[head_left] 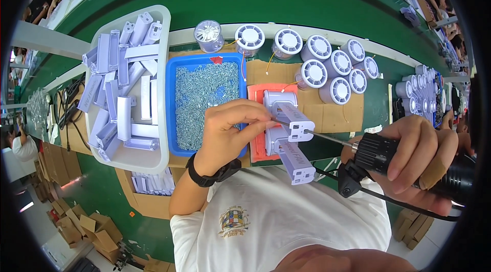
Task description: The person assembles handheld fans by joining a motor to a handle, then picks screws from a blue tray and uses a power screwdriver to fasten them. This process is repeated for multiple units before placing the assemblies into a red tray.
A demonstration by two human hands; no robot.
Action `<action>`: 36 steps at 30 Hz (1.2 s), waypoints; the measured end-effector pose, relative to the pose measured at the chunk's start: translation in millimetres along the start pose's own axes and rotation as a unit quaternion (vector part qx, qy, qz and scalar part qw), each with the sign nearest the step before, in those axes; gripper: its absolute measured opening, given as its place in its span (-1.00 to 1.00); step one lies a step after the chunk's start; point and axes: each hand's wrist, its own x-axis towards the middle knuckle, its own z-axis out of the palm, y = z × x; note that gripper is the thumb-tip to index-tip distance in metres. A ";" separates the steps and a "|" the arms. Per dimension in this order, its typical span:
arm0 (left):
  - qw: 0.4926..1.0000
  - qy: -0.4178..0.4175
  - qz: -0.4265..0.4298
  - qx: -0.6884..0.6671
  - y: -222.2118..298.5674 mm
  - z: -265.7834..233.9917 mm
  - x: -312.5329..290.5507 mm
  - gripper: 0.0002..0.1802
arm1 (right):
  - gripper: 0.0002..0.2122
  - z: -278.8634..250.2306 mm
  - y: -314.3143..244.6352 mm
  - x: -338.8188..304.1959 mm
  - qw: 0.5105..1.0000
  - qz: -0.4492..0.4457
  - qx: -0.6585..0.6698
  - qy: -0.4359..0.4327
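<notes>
My right hand point(417, 151) is wrapped round a black electric screwdriver point(376, 152), whose long bit point(330, 139) points left into the end of a pale lavender plastic handle point(289, 114). My left hand point(230, 128) pinches thumb and forefinger together beside that handle, near the bit's line; whatever is between the fingertips is too small to make out. A second handle point(296, 162) juts out toward me just below the first. Both handles join rounded lavender housings point(276, 99) that rest in an orange-red holder point(257, 134).
Left of the holder lies a blue tray point(170, 103) full of small screws. Beyond it, a white bin point(164, 82) holds loose handles. Several round fan units point(313, 73) with yellow wires stand at the back on cardboard point(302, 113). A black cable point(399, 199) hangs below the screwdriver.
</notes>
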 end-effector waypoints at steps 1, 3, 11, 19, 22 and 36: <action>1.000 0.001 0.001 -0.011 -1.7 -0.2 -0.5 -0.84 | -0.42 -0.5 -0.4 0.0 1.000 0.001 -0.003 0.000; 0.999 0.004 0.004 -0.033 -4.5 -0.8 -0.7 -0.83 | -0.42 -1.4 -1.2 0.0 1.000 0.002 -0.011 -0.001; 1.000 -0.007 0.029 -0.004 -3.9 -3.3 1.4 -0.88 | -0.41 -4.9 -5.5 -2.9 1.000 -0.010 -0.012 0.014; 0.996 -0.020 0.063 0.066 -3.9 -3.0 1.0 -0.88 | -0.38 1.4 2.6 -1.8 1.000 -0.008 0.005 -0.002; 0.990 -0.029 0.082 0.108 -3.0 -2.6 0.5 -0.82 | -0.36 -0.7 0.2 -1.1 1.000 0.000 0.002 -0.020; 0.957 -0.027 0.080 0.279 -8.9 7.4 4.4 -0.57 | -0.16 11.5 3.2 -12.0 0.983 0.020 -0.120 -0.140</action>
